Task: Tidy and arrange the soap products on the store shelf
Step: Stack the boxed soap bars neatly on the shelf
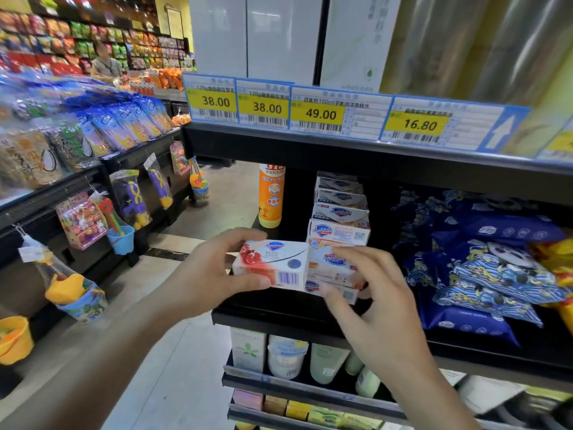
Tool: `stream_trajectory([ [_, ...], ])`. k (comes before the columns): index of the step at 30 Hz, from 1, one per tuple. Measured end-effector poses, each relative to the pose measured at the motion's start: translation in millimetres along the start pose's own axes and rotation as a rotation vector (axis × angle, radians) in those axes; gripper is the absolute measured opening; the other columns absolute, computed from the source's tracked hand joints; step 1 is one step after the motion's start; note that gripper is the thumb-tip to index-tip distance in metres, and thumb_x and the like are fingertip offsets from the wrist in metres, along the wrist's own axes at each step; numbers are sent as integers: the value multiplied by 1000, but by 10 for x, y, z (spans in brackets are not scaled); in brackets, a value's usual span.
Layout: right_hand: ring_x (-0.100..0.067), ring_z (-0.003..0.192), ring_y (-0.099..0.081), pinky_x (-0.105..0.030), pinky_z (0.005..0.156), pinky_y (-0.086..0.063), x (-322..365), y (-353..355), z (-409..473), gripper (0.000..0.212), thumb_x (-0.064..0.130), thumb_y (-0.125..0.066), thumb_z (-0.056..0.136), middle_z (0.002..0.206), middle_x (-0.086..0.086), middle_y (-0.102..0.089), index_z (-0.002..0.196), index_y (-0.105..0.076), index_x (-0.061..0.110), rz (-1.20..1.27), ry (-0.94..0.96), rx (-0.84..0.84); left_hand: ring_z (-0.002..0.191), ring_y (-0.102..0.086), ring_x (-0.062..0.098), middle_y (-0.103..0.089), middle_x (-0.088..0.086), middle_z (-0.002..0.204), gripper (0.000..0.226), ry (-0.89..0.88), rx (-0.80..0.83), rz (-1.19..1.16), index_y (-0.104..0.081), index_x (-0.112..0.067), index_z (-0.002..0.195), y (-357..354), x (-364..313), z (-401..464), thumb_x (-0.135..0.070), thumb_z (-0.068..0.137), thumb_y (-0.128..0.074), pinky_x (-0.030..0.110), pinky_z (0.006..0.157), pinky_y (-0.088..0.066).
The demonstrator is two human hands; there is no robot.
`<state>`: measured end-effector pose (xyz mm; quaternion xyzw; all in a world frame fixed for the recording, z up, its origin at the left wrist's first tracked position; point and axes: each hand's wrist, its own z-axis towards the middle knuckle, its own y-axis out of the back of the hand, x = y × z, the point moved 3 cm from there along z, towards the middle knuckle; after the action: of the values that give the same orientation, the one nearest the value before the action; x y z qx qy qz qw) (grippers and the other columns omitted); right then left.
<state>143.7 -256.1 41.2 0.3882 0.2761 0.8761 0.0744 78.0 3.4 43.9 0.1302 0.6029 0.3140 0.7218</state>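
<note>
Black shelf board (279, 318) at frame centre: front edge bare below the hands. Open gap at centre between tall orange plastic bottle (271, 197) at the shelf's left end and stack of white cardboard soap boxes (339, 218); dark free depth behind. Right of the stack, a narrow dark slot, then heap of blue printed plastic packs (483, 268) fills the right side. Overhead, upper black shelf with yellow price tags (319, 114) limits height. Left hand (214, 274) with white-red soap box (273, 268) and right hand (378, 293) block the stack's front. Tiled aisle floor (173, 352) at lower left is open.
</note>
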Motion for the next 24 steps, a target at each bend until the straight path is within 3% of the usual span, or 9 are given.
stream_trajectory([
  [2,-10,111,-60,-34,94,-53,-94,34,-3,42,27,-77,89,128,25,-48,128,-65,37,-36,-43,-82,112,-63,-10,-66,-37,119,66,28,74,-72,-60,-55,124,47,70,76,-52,65,-88,2,83,-48],
  [4,-12,115,-57,-38,96,-52,-166,44,-6,41,26,-77,88,127,21,-48,126,-66,34,-73,-67,-122,114,-69,4,-70,-24,125,66,45,123,-190,-63,-54,124,87,147,120,-50,65,-94,18,90,-58],
  [7,-13,119,-47,-20,98,-40,-236,23,3,48,31,-80,84,132,18,-47,130,-66,32,-166,-60,-85,115,-72,16,-73,-9,127,70,41,130,-300,-66,-48,125,166,251,156,-48,62,-96,34,93,-62],
  [9,-12,119,-43,-18,97,-35,-287,-26,11,51,34,-81,85,139,16,-45,134,-65,33,-213,-75,-7,113,-73,17,-74,-6,127,72,34,107,-328,-67,-46,126,235,323,190,-50,61,-97,31,92,-61],
  [13,-15,130,-48,-37,107,-46,-352,-69,40,45,22,-80,88,145,12,-44,131,-69,31,-148,-118,17,112,-72,8,-73,-16,124,70,41,22,-224,-64,-51,128,299,505,352,-52,65,-95,27,89,-62],
  [15,-6,129,-49,-28,107,-47,-368,-73,61,43,18,-80,88,143,20,-41,127,-69,34,-104,-125,9,113,-69,4,-72,-16,121,70,48,-23,-128,-62,-52,129,254,593,454,-52,66,-92,16,85,-59],
  [17,8,124,-48,-11,100,-44,-382,-83,73,43,19,-81,88,140,33,-34,122,-66,39,-50,-155,34,113,-67,3,-68,-17,122,70,54,-46,-27,-60,-49,132,175,667,552,-49,69,-89,8,78,-55],
  [19,20,122,-43,-2,93,-41,-405,-98,85,44,21,-81,87,141,34,-32,119,-62,44,-3,-192,72,109,-65,0,-63,-17,124,68,63,-48,26,-59,-44,134,104,725,642,-42,74,-90,4,74,-52],
  [24,3,116,-55,-1,85,-42,-466,-130,111,48,25,-79,89,140,19,-46,122,-51,46,6,-250,105,109,-59,4,-52,-15,127,66,50,-67,160,-60,-33,137,-1,815,789,-30,78,-91,12,86,-48],
])
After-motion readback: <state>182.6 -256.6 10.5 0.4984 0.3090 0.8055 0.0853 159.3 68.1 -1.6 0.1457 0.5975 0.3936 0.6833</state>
